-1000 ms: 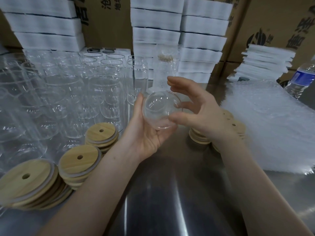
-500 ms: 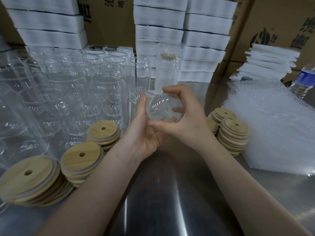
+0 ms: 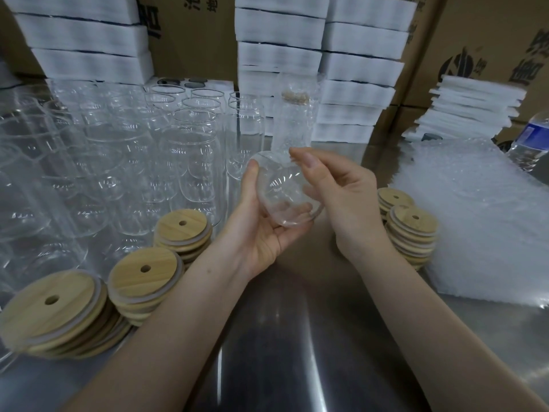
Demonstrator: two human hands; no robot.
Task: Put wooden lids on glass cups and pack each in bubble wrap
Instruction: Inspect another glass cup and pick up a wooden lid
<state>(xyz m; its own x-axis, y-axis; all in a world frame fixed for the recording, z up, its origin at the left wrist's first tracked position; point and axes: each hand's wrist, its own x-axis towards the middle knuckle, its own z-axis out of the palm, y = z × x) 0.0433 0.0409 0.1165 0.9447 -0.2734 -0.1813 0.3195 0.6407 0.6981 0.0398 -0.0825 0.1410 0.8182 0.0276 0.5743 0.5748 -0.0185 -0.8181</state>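
Note:
A clear glass cup (image 3: pixel 280 188) lies tilted in my left hand (image 3: pixel 261 230), its round end facing me; thumb and fingers curl round it. My right hand (image 3: pixel 338 197) is at the cup's right side, fingers loosely bent, fingertips touching its upper edge. Stacks of wooden lids (image 3: pixel 181 231) with a centre hole sit left of my arms, and two more lid stacks (image 3: pixel 413 230) stand behind my right wrist. A pile of bubble wrap (image 3: pixel 481 215) lies on the right. One wrapped cup (image 3: pixel 297 114) with a lid stands behind my hands.
Several empty glass cups (image 3: pixel 118 162) crowd the left half of the steel table (image 3: pixel 297 337). White foam boxes (image 3: pixel 320 63) and cardboard cartons (image 3: pixel 487 40) line the back. Foam sheets (image 3: pixel 472 108) and a water bottle (image 3: pixel 531 141) sit at the far right.
My right hand has let go of the cup's end and drawn back to its right side. The cup has turned and tilted in my left hand.

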